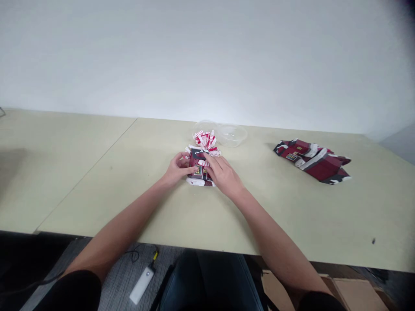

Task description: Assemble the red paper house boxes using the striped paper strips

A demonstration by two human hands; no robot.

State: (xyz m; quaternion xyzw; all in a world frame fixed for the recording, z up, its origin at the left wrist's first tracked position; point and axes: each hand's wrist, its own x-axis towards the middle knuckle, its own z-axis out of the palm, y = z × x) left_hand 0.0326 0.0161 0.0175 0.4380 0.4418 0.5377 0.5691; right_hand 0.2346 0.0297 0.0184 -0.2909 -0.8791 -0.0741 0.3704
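A small dark red house-shaped box [196, 171], printed with yellow windows and white snow trim, is on the table in front of me. My left hand [177, 169] grips its left side, thumb on the front face. On the right of the box is my right hand [223, 172], its fingers closed around a red-and-white striped wrapped candy [203, 163] against the box front. Those fingers hide part of the box. Just behind the box lies a pile of similar striped wrapped candies [205, 139].
Two clear round plastic pieces, like a bowl and its lid [232, 134], sit behind the candies. More dark red house-shaped boxes [313, 160] lie stacked at the right of the table [97, 172]. Below the front edge are a white power bank [142, 285] and cardboard [358, 293].
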